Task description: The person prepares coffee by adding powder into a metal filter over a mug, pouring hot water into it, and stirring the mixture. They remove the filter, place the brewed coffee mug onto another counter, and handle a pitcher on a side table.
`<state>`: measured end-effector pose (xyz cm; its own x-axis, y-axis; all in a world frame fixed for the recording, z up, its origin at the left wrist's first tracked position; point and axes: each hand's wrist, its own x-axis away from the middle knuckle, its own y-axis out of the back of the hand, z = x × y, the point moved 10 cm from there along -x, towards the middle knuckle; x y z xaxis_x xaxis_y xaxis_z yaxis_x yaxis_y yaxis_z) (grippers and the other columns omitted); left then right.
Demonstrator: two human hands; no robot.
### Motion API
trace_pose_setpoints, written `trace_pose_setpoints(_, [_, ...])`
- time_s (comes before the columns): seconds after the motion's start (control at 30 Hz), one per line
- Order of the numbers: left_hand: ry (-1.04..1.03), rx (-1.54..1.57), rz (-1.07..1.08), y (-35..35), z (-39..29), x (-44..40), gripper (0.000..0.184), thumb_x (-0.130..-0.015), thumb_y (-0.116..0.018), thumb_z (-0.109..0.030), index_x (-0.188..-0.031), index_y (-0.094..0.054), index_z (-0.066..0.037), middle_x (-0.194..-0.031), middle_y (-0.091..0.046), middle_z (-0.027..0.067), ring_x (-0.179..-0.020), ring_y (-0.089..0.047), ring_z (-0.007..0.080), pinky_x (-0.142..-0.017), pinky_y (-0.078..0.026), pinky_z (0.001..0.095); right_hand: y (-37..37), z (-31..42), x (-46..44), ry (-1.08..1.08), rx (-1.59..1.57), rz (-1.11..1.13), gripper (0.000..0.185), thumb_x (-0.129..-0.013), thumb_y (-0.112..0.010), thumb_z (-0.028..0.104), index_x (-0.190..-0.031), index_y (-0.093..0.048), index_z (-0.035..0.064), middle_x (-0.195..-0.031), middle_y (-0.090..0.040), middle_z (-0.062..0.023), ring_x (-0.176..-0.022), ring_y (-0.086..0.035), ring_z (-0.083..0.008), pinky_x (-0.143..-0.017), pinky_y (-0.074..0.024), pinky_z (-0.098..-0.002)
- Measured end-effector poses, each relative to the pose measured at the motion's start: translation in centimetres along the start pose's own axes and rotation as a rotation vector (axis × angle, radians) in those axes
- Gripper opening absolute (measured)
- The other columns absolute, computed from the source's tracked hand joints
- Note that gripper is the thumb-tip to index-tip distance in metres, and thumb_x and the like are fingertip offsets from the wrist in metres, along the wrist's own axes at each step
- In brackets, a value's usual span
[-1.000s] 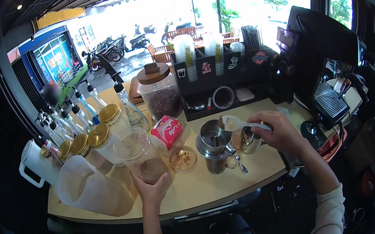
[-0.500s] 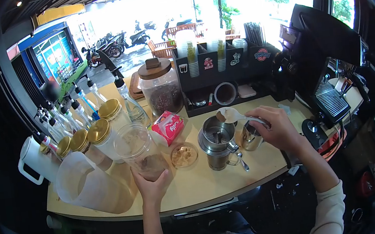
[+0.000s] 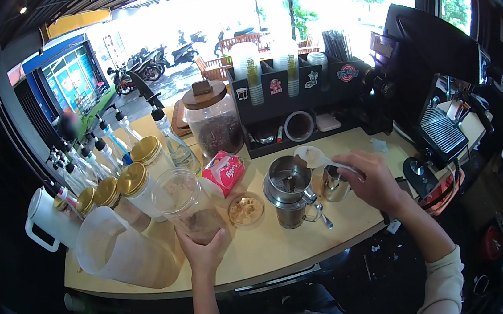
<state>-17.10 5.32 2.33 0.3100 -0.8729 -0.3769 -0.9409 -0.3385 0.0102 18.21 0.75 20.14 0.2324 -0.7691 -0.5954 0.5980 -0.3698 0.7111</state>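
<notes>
My left hand [image 3: 202, 249] is wrapped round the lower part of a clear, lidless jar [image 3: 179, 193] with brown powder low inside. In my right hand [image 3: 373, 181] is the handle of a white scoop [image 3: 315, 156]. The scoop's bowl is tilted over the rim of a metal coffee dripper [image 3: 290, 180], with a little brown residue on it. The dripper stands on a cup [image 3: 291, 216] and has a dark upright part at its centre. A small metal spoon [image 3: 325, 217] rests beside the cup. Left of it lies a round clear lid [image 3: 245, 209] holding tan powder.
A translucent pitcher [image 3: 113, 250] and gold-lidded jars [image 3: 133, 178] stand at left, with pump bottles behind. Farther back are a pink packet [image 3: 223, 172], a wood-lidded jar [image 3: 215, 124] and a black cup organiser [image 3: 294, 99]. A metal pitcher [image 3: 333, 185] stands right of the dripper.
The scoop's bowl has tipped over further, and the brown powder seen in it earlier is mostly gone. My right hand has dipped slightly. My left hand keeps its hold on the jar.
</notes>
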Motion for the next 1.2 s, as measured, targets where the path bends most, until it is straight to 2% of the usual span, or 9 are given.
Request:
trace_pose_setpoints(0.17, [-0.017, -0.023, 0.011, -0.1, -0.3, 0.0, 0.094, -0.057, -0.080, 0.001, -0.138, -0.031, -0.003, -0.139, -0.038, 0.0090, -0.129, -0.038, 0.0226, -0.109, -0.031, 0.0367, 0.0, 0.6, 1.1, 0.024, -0.048, -0.052, 0.020, -0.086, -0.062, 0.004, -0.105, -0.063, 0.0054, -0.082, -0.062, -0.0119, -0.069, -0.062, -0.0286, -0.059, -0.0483, -0.0358])
trace_pose_setpoints(0.33, [0.001, -0.001, 0.004, -0.1, 0.1, 0.0, 0.095, -0.057, -0.080, 0.002, -0.138, -0.031, -0.003, -0.139, -0.037, 0.0093, -0.129, -0.037, 0.0226, -0.109, -0.032, 0.0367, -1.4, 1.4, 1.4, 0.024, -0.093, 0.041, 0.025, -0.086, -0.061, 0.002, -0.110, -0.061, 0.0065, -0.078, -0.059, -0.0102, -0.066, -0.060, -0.0270, -0.057, -0.0474, -0.0354])
trace_pose_setpoints(0.7, [-0.013, 0.012, 0.021, -0.1, 0.0, 0.0, 0.096, -0.057, -0.081, 0.002, -0.139, -0.031, -0.004, -0.138, -0.038, 0.0097, -0.129, -0.038, 0.0226, -0.109, -0.033, 0.0361, -3.4, 2.5, 0.2, 0.116, 0.068, 0.093, 0.031, -0.081, -0.060, 0.004, -0.112, -0.060, 0.0057, -0.086, -0.060, -0.0097, -0.071, -0.063, -0.0300, -0.058, -0.0511, -0.0390])
trace_pose_setpoints(0.8, [-0.009, 0.032, 0.026, -0.3, -0.1, -0.1, 0.096, -0.057, -0.080, 0.002, -0.138, -0.031, -0.003, -0.137, -0.039, 0.0103, -0.128, -0.038, 0.0225, -0.109, -0.033, 0.0359, -3.6, 3.0, 0.2, 0.164, 0.120, 0.100, 0.032, -0.080, -0.060, 0.004, -0.113, -0.059, 0.0038, -0.087, -0.061, -0.0094, -0.071, -0.064, -0.0294, -0.058, -0.0517, -0.0383])
trace_pose_setpoints(0.87, [-0.072, 0.004, -0.015, 0.1, -0.7, 0.0, 0.089, -0.058, -0.084, -0.006, -0.132, -0.035, -0.003, -0.125, -0.046, 0.0114, -0.118, -0.047, 0.0227, -0.100, -0.039, 0.0364, -3.6, 3.2, 0.2, 0.176, 0.137, 0.102, 0.033, -0.080, -0.060, 0.004, -0.113, -0.059, 0.0029, -0.088, -0.061, -0.0092, -0.070, -0.064, -0.0290, -0.058, -0.0518, -0.0381])
trace_pose_setpoints(0.97, [-0.089, -0.017, -0.018, 0.2, -0.4, -0.2, 0.089, -0.057, -0.084, -0.007, -0.132, -0.035, -0.003, -0.124, -0.047, 0.0115, -0.118, -0.047, 0.0231, -0.101, -0.038, 0.0367, -3.5, 3.3, 0.3, 0.182, 0.127, 0.083, 0.034, -0.079, -0.061, 0.003, -0.113, -0.059, 0.0029, -0.088, -0.060, -0.0081, -0.072, -0.064, -0.0273, -0.059, -0.0517, -0.0371])
trace_pose_setpoints(1.0, [-0.090, -0.016, -0.021, 0.3, -0.4, -0.1, 0.089, -0.057, -0.084, -0.007, -0.132, -0.035, -0.003, -0.124, -0.047, 0.0115, -0.118, -0.047, 0.0231, -0.101, -0.038, 0.0367, -3.7, 3.5, 0.4, 0.199, 0.144, 0.093, 0.034, -0.079, -0.061, 0.003, -0.113, -0.059, 0.0033, -0.088, -0.060, -0.0077, -0.074, -0.064, -0.0262, -0.059, -0.0517, -0.0365])
trace_pose_setpoints(1.07, [-0.035, -0.015, 0.024, 0.0, 0.2, -0.2, 0.095, -0.056, -0.080, 0.003, -0.138, -0.032, -0.003, -0.135, -0.040, 0.0106, -0.127, -0.040, 0.0222, -0.109, -0.033, 0.0352, -3.7, 3.7, 0.5, 0.216, 0.161, 0.101, 0.035, -0.078, -0.062, 0.003, -0.113, -0.059, 0.0036, -0.088, -0.059, -0.0072, -0.075, -0.064, -0.0251, -0.059, -0.0517, -0.0360])
trace_pose_setpoints(1.2, [-0.007, 0.010, 0.017, -0.1, 0.2, -0.1, 0.095, -0.056, -0.080, 0.003, -0.138, -0.032, -0.003, -0.135, -0.040, 0.0107, -0.127, -0.040, 0.0220, -0.108, -0.033, 0.0350, -3.6, 3.9, 0.6, 0.256, 0.203, 0.087, 0.035, -0.077, -0.063, 0.003, -0.112, -0.059, 0.0043, -0.088, -0.059, -0.0065, -0.076, -0.064, -0.0238, -0.059, -0.0514, -0.0353])
